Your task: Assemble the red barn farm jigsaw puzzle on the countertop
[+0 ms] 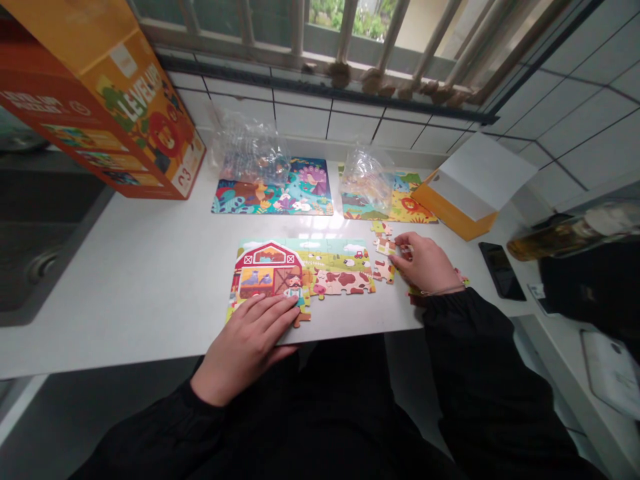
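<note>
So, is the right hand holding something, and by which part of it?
The right hand touches a puzzle piece at its right edge; whether it grips, I cannot tell.

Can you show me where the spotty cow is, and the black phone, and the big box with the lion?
Spotty cow [343, 283]: head view, on its body.
Black phone [501, 270]: head view, middle of its face.
Big box [165, 133]: head view, on the lion picture.

On the surface [150, 287], behind the barn puzzle [270, 257], lie two puzzles [310, 197] partly under bags [250, 150]; left of it stands the carton [150, 127], right the phone [501, 270].
</note>
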A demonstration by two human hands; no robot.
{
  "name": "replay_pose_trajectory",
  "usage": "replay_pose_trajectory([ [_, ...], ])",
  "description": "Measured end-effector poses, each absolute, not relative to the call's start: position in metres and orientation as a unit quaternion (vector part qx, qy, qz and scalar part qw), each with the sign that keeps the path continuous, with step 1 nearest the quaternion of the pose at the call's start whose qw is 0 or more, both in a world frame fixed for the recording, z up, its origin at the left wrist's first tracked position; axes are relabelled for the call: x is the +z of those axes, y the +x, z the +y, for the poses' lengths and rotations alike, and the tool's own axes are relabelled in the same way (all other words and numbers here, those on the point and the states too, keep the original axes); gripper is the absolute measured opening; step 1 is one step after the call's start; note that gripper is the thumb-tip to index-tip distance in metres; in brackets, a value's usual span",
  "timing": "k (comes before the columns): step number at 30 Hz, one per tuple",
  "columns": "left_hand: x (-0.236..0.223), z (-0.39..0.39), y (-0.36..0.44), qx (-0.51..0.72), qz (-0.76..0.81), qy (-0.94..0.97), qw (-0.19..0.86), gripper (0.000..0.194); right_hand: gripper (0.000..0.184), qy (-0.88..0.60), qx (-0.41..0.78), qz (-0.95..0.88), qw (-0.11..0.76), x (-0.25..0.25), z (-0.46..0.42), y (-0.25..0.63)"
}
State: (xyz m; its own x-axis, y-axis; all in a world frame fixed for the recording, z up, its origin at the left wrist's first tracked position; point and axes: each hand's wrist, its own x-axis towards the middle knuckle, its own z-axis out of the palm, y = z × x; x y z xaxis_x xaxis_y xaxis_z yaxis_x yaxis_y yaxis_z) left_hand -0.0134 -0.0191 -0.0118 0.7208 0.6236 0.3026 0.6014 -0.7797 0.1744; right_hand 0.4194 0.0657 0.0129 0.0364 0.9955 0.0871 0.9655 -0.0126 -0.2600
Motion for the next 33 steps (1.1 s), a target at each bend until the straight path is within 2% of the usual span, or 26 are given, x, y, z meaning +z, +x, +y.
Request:
replay_pose_trajectory([
  [7, -0.012, -0.019, -0.014, 0.18, 0.337, 0.923, 0.047, 0.053, 0.032, -0.678, 0.058, -0.72, 0.138, 0.016, 0.064, 0.425],
  [14, -0.012, -0.019, -0.014, 0.18, 0.336, 0.924, 0.041, 0.052, 0.051, -0.716, 0.001, -0.688, 0.116, 0.005, 0.058, 0.454],
  [22, -0.01, -0.018, -0.013, 0.176, 0.33, 0.927, 0.034, 0.05, 0.046, -0.752, 0.068, -0.643, 0.127, 0.012, 0.055, 0.456],
  [33, -0.011, -0.019, -0.014, 0.169, 0.329, 0.929, 0.026, 0.051, 0.044, -0.665, 0.053, -0.718, 0.199, 0.017, 0.041, 0.439],
])
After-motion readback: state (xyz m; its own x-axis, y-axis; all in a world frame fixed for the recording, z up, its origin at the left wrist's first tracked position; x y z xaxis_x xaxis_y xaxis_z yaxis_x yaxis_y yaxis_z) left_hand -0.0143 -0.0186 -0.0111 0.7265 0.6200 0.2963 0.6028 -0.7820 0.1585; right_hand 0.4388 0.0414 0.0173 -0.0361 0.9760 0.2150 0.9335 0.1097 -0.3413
